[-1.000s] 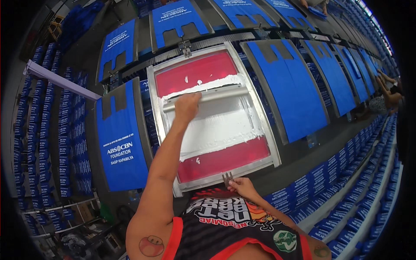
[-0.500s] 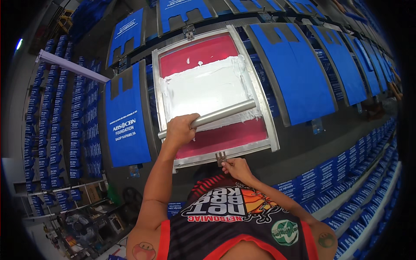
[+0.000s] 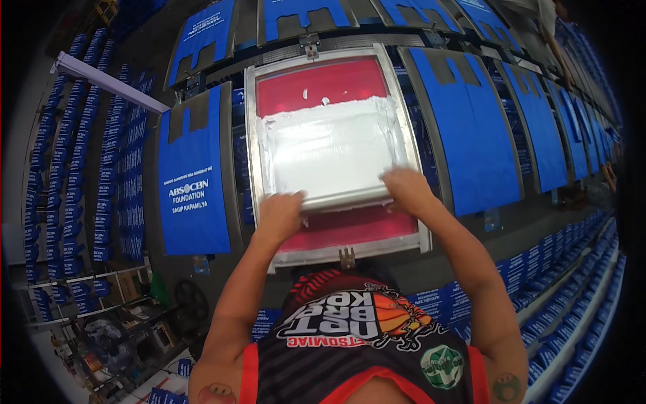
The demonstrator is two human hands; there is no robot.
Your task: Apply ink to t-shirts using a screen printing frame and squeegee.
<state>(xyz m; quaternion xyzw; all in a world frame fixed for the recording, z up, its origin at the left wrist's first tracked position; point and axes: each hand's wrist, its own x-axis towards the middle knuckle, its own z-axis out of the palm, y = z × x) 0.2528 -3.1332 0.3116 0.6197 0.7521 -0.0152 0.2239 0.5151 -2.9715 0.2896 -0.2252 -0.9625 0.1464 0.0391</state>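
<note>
A metal-framed printing screen (image 3: 400,86) with red mesh (image 3: 350,229) lies before me on the dark bench. White ink (image 3: 333,145) covers the middle of its mesh, with ragged ridges along the sides. Across the lower part of the ink runs a silver squeegee (image 3: 346,198), nearly level. My left hand (image 3: 281,214) is closed around its left end. At the other end my right hand (image 3: 408,191), slightly smeared by motion, grips it too. A small pronged metal catch (image 3: 347,257) sits at the frame's near edge, touched by neither hand.
Blue bag-shaped cloth pieces lie flat on dark boards, one cloth (image 3: 192,175) to the left and another cloth (image 3: 474,135) to the right. A pale beam (image 3: 111,84) juts in at the left. Racks of blue printed pieces (image 3: 538,269) flank the bench. A fan (image 3: 104,340) stands lower left.
My right hand has left the metal catch and come up to the squeegee's right end. The squeegee, tilted before in my left hand alone, now lies nearly level across the ink.
</note>
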